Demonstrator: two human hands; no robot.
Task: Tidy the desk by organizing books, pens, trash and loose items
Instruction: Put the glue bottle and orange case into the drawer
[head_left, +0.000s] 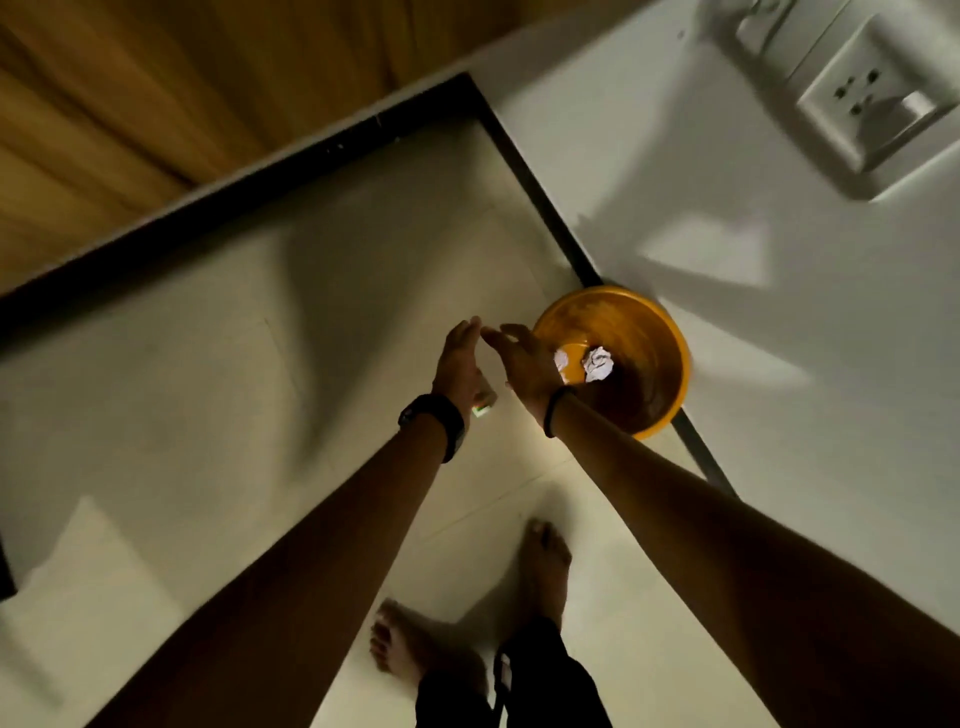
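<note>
1. Plainly, the right hand (524, 366) has a released grip: fingers spread, nothing in it, poised above the near rim of the orange bin (652, 332).
2. Just beside it, the left hand (460, 361) reaches with fingers fairly straight. A small white-and-green item (483, 406) shows under its palm near the wrist, but blur hides whether that grip holds it.
3. Two crumpled paper balls (598, 364) lie at the bottom of the bin, which stands on the floor (208, 389) against the wall (727, 156).
4. Trash disposal looks to be the step in hand, nearly finished. Next, the small item should go over the bin's mouth if it is trash; books and pens at the table would follow.
</note>
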